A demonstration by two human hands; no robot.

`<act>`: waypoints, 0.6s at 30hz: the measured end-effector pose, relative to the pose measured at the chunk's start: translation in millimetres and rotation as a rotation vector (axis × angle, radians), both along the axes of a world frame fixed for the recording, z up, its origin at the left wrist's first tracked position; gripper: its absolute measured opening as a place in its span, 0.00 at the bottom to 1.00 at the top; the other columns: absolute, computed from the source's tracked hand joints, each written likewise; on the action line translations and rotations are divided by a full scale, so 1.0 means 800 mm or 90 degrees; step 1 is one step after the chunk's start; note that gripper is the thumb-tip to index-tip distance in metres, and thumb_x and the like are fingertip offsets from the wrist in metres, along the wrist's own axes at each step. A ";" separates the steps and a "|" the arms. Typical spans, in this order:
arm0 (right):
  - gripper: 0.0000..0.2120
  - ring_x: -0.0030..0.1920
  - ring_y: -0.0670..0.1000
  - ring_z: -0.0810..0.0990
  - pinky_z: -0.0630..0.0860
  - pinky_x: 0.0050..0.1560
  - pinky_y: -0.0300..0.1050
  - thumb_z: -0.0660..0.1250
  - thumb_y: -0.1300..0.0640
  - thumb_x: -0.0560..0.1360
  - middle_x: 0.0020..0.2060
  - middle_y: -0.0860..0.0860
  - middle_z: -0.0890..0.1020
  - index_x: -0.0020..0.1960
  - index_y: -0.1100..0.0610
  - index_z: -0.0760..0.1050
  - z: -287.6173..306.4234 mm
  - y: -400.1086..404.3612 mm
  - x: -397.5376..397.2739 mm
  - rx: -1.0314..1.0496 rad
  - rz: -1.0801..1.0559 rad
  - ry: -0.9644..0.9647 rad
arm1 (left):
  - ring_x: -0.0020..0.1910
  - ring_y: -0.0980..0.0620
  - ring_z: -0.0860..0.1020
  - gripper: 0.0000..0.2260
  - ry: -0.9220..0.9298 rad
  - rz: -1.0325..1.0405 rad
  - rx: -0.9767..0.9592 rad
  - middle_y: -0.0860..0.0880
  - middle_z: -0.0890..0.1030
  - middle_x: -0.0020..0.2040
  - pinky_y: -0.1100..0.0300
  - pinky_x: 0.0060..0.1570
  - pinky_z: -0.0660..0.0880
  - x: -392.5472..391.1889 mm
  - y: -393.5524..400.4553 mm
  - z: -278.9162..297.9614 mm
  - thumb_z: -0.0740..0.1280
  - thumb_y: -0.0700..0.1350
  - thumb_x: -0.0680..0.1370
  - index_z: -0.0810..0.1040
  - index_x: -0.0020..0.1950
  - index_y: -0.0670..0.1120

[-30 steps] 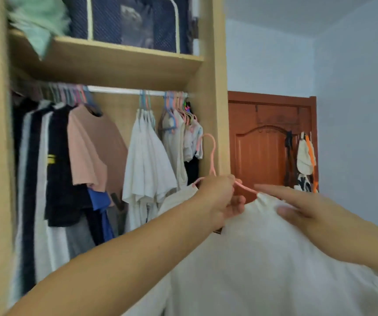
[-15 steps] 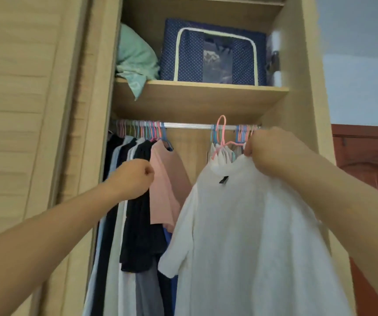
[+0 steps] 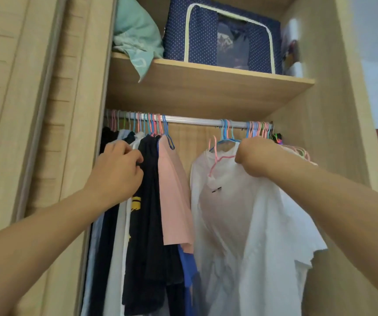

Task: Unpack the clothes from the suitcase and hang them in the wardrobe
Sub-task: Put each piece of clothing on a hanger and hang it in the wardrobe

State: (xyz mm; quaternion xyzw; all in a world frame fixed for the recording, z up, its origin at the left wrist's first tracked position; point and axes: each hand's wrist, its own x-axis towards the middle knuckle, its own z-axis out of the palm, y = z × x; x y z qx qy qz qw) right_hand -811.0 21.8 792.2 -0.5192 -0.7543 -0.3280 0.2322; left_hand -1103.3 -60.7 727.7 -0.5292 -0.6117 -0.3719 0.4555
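My right hand [image 3: 258, 157] grips the shoulder of a white shirt [image 3: 240, 224] that hangs on a pink hanger [image 3: 220, 158]. The hanger's hook is just below the wardrobe rail [image 3: 194, 120], in front of a few white garments on blue hangers. My left hand [image 3: 117, 169] is at the left group of hanging clothes, with its fingers curled on the shoulder of a black shirt [image 3: 151, 201]. A pink shirt [image 3: 174, 197] hangs at the right end of that group. A bare stretch of rail lies between the two groups. The suitcase is out of view.
Above the rail a wooden shelf [image 3: 206, 87] carries a navy dotted storage box [image 3: 220, 35] and a mint green bundle [image 3: 137, 35]. Many empty coloured hangers [image 3: 261, 130] crowd the rail's right end. The wardrobe's sliding door [image 3: 23, 110] stands at the left.
A second ago both hands held the shirt away from the wardrobe. My left hand has let go and moved onto the black shirt. My right hand has carried the shirt up to the rail.
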 end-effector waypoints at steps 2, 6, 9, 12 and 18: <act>0.17 0.52 0.60 0.79 0.74 0.45 0.47 0.60 0.66 0.75 0.53 0.58 0.80 0.59 0.57 0.80 0.008 0.033 -0.012 0.024 0.007 0.018 | 0.63 0.44 0.69 0.13 0.038 0.051 -0.004 0.46 0.74 0.60 0.49 0.59 0.72 -0.017 0.011 -0.001 0.67 0.44 0.77 0.81 0.60 0.46; 0.15 0.54 0.61 0.81 0.76 0.48 0.49 0.60 0.66 0.75 0.52 0.59 0.81 0.58 0.59 0.79 0.056 0.079 -0.034 0.148 0.029 0.100 | 0.68 0.35 0.68 0.15 0.094 0.147 -0.003 0.38 0.74 0.66 0.39 0.60 0.72 -0.048 0.029 0.011 0.70 0.43 0.73 0.82 0.58 0.43; 0.14 0.57 0.64 0.80 0.76 0.53 0.51 0.61 0.65 0.76 0.55 0.61 0.81 0.60 0.61 0.77 0.101 0.107 -0.060 0.136 0.056 0.166 | 0.74 0.34 0.64 0.16 0.137 0.207 0.030 0.37 0.71 0.71 0.36 0.69 0.62 -0.057 0.045 0.018 0.68 0.46 0.74 0.82 0.60 0.44; 0.15 0.61 0.63 0.78 0.76 0.56 0.52 0.59 0.63 0.78 0.60 0.61 0.79 0.62 0.62 0.76 0.108 0.149 -0.094 0.088 0.056 0.179 | 0.77 0.34 0.60 0.18 0.171 0.253 0.058 0.38 0.69 0.74 0.33 0.73 0.49 -0.057 0.060 0.018 0.64 0.49 0.73 0.81 0.59 0.45; 0.18 0.64 0.62 0.77 0.75 0.62 0.54 0.60 0.62 0.77 0.63 0.61 0.77 0.66 0.60 0.74 0.098 0.215 -0.105 -0.001 0.002 0.165 | 0.78 0.30 0.56 0.17 0.154 0.289 0.059 0.38 0.65 0.77 0.25 0.70 0.42 -0.052 0.081 0.016 0.67 0.49 0.70 0.80 0.57 0.45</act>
